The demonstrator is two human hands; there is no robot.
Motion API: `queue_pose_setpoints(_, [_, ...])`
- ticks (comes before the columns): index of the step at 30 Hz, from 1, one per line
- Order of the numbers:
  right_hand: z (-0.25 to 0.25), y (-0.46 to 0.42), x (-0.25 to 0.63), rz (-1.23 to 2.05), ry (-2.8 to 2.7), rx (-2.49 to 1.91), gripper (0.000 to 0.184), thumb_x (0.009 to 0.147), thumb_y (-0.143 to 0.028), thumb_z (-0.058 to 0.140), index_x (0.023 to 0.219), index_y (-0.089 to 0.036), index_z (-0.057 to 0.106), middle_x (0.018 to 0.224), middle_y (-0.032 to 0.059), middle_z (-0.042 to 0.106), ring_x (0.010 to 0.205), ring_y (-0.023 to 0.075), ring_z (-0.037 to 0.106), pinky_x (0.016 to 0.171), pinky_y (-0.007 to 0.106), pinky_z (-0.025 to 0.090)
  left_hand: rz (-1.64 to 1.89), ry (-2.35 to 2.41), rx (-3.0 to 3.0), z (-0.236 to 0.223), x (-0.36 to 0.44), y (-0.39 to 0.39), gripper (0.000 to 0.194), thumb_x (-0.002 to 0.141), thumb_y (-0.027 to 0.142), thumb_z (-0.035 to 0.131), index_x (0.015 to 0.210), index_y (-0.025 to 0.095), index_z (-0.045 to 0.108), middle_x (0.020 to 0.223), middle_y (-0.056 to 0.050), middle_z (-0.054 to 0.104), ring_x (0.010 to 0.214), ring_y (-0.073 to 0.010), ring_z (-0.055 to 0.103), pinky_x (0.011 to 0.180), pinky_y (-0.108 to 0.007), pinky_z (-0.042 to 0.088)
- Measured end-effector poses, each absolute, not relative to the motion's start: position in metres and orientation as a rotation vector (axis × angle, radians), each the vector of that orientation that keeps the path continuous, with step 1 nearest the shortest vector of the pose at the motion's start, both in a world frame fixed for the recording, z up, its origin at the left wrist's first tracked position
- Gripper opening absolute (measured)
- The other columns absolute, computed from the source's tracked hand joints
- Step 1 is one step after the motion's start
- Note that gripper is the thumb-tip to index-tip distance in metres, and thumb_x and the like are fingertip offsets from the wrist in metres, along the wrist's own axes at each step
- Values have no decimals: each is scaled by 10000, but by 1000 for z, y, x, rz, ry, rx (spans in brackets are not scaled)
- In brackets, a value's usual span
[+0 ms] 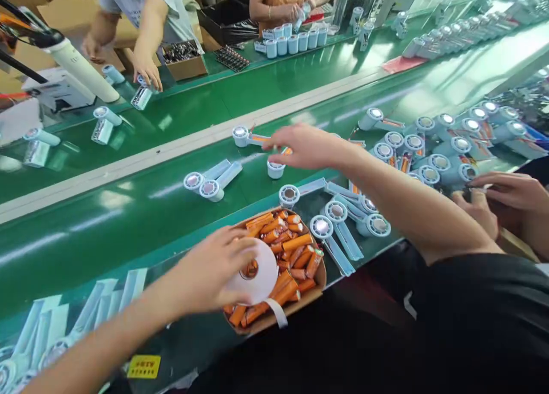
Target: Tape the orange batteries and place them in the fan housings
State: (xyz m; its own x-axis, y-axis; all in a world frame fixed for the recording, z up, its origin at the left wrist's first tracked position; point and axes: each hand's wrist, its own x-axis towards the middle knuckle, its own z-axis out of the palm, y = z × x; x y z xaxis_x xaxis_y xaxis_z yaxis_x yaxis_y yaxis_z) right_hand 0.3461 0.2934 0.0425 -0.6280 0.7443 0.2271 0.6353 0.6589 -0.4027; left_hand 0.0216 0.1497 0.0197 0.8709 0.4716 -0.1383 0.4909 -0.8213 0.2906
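My left hand (210, 274) is closed on a white tape roll (262, 279), holding it over a cardboard box (321, 277) full of orange batteries (295, 248). A loose strip of tape hangs down past the box's front edge. My right hand (305, 145) reaches out over the green belt (128, 211) with its fingers pinched on a small orange battery (286, 151). That hand is just above a pale blue fan head (275, 168) and next to a handheld fan (241, 135) lying on the belt.
Several pale blue handheld fans lie right of the box (338, 228) and in a heap further right (446, 148). A co-worker's hands (493, 202) work at the right edge. Across the belt two other people handle fans (148, 74), with boxes and upright fan parts (295, 42) by them.
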Motion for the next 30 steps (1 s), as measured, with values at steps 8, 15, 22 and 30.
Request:
queue_pose_setpoints(8, [13, 48, 311, 1118, -2051, -1256, 295, 945, -460, 748, 1103, -217, 807, 753, 18, 771, 618, 161, 681, 600, 270, 506, 209, 1069, 2864, -31, -4, 50, 560, 929, 281, 679, 1488, 264, 637, 1451, -129, 692, 1455, -387, 550, 1207, -568, 526])
queue_pose_setpoints(15, [-10, -1, 253, 1641, -2260, -744, 423, 1035, -463, 654, 724, -189, 741, 578, -29, 636, 511, 104, 534, 533, 244, 363, 609, 1525, 2692, -10, -26, 40, 503, 921, 338, 661, 1414, 387, 571, 1301, -37, 739, 1449, -387, 552, 1309, -731, 299])
queue_pose_setpoints(22, [-13, 72, 311, 451, -2505, -1470, 235, 940, -196, 760, 1172, -191, 796, 1112, 139, 800, 1029, 274, 721, 921, 374, 547, 1141, 1432, 2701, -22, -29, 36, 586, 837, 142, 733, 1383, 293, 584, 1166, -79, 750, 1439, -410, 527, 1199, -706, 453])
queue_pose_setpoints(30, [-15, 92, 324, 1176, -1542, -1242, 484, 857, -447, 838, 1287, -237, 763, 1081, 63, 808, 926, 224, 761, 884, 389, 623, 1071, 1247, 2822, -23, -3, 28, 418, 882, 100, 705, 1279, 192, 609, 1192, -116, 746, 1405, -399, 528, 1152, -681, 508])
